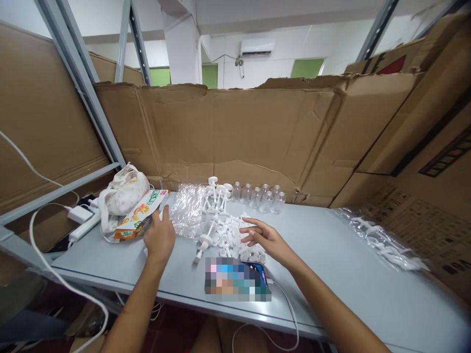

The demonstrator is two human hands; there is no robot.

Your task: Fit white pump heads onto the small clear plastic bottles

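Hovering right hand [267, 239], fingers spread, just right of pump heads pile [224, 233]; left hand [160, 238] open by snack box [142, 214], farther.

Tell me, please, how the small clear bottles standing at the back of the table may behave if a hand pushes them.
The clear bottles look empty and thin-walled, so probably light. They stand upright, narrow and close together, so a push may tip several at once. Being round, a fallen one would likely roll on the smooth table.
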